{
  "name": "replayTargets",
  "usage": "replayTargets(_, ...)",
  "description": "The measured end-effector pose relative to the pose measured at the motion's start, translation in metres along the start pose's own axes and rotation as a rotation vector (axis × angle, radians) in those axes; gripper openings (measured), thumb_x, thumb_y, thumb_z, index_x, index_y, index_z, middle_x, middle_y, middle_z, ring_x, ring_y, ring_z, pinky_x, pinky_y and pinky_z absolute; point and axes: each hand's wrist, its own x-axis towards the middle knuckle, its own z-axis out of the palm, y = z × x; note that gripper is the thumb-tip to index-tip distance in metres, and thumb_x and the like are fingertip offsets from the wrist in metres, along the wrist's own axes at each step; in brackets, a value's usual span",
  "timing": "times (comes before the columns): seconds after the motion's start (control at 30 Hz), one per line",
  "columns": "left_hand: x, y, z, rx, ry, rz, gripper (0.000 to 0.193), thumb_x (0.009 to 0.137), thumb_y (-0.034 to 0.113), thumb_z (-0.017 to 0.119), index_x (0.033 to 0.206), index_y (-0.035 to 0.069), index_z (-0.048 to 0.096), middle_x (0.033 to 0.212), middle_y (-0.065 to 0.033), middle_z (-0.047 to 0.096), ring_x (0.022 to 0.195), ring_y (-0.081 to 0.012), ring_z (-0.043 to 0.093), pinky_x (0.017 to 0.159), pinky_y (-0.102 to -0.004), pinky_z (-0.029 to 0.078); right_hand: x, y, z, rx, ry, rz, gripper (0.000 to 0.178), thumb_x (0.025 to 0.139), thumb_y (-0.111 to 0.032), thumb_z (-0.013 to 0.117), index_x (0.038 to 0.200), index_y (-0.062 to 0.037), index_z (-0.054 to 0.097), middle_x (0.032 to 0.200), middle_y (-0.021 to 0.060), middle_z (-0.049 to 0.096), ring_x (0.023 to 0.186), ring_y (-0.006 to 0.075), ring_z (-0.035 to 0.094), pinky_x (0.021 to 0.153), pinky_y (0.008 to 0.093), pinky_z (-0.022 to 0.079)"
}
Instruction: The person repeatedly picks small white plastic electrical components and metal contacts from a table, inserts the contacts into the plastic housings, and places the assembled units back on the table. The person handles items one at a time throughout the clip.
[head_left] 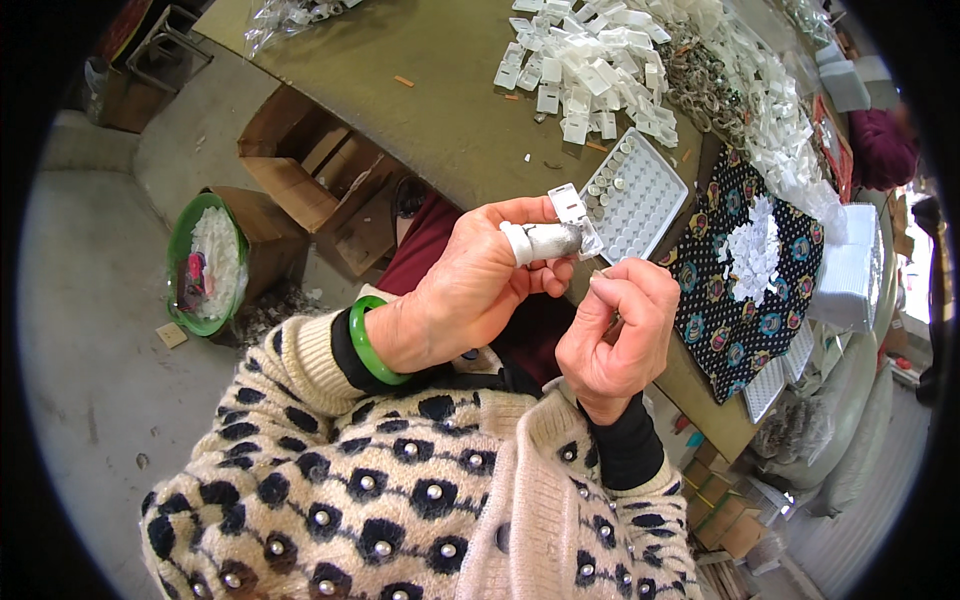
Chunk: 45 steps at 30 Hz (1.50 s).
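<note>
My left hand (pixel 455 280) is closed, pinching a small white card with slots (pixel 567 203) between its fingertips. One finger wears a grey, worn cover with a white band (pixel 540 243). A bit of clear plastic (pixel 592 242) shows at the card's lower end. Close by on the right, my right hand (pixel 625 330) has thumb and forefinger pressed together, level with that plastic; anything between them is too small to make out. Just beyond both hands lies a white tray of round wells (pixel 655 190), with several small round pieces (pixel 608 180) at its left side.
Across the olive table (pixel 440 110) lies a heap of white plastic cards (pixel 600 75) beside tangled metallic pieces (pixel 705 85). White bits (pixel 755 250) rest on a dark patterned cloth (pixel 715 335) at right. A green-rimmed bin (pixel 185 235) and open cardboard box (pixel 285 190) stand left.
</note>
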Motion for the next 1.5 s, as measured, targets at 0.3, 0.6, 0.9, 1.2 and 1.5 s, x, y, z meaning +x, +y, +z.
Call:
replayTargets(0.3,-0.002,0.005,-0.006,-0.006,0.058,0.052,0.028,0.09,0.007,0.066,0.116,-0.001,0.06,0.093,-0.0085,0.067,0.077,-0.0138,0.063,0.067,-0.0262,0.054,0.005,-0.008,0.002,1.118,0.004,1.136,0.012,0.09,0.006,0.06,0.098,-0.0014,0.055,0.087,0.0059,0.061,0.067,0.0093,0.053,0.067,0.025,0.046)
replayTargets(0.6,-0.008,0.01,0.003,0.04,0.0,0.192,0.026,0.092,0.004,0.062,0.117,-0.004,0.056,0.098,-0.0134,0.067,0.074,-0.0204,0.068,0.07,-0.032,0.06,0.009,-0.016,0.002,1.234,0.011,1.205,0.017,0.092,0.0,0.056,0.108,0.0014,0.055,0.097,0.009,0.063,0.079,0.0123,0.058,0.074,0.027,0.047)
replayTargets(0.9,-0.019,-0.005,0.001,0.898,-0.042,0.722,0.022,0.079,-0.005,0.072,0.1,0.001,0.069,0.079,-0.0042,0.053,0.07,-0.0125,0.054,0.06,-0.0255,0.044,0.008,-0.026,0.002,1.067,-0.038,1.106,0.023,0.088,0.004,0.052,0.111,0.0007,0.055,0.104,0.006,0.059,0.091,0.0094,0.054,0.083,0.0229,0.043)
replayTargets(1.2,-0.022,0.001,-0.003,0.458,-0.09,0.366,0.025,0.085,-0.003,0.07,0.109,-0.003,0.063,0.09,-0.0036,0.061,0.082,-0.0143,0.068,0.073,-0.0251,0.058,0.019,-0.003,-0.012,0.725,-0.21,0.743,0.012,0.09,0.001,0.061,0.102,0.0023,0.059,0.099,0.0058,0.061,0.083,0.0131,0.059,0.074,0.027,0.048)
replayTargets(1.5,-0.019,0.01,-0.001,0.272,0.059,-0.054,0.021,0.09,0.0,0.063,0.109,-0.006,0.058,0.088,-0.0077,0.061,0.079,-0.0161,0.067,0.07,-0.0379,0.062,0.03,0.079,0.021,-0.423,-0.291,0.148,0.013,0.082,-0.002,0.069,0.093,-0.0027,0.063,0.086,0.0105,0.057,0.079,0.0297,0.059,0.069,0.0414,0.046)
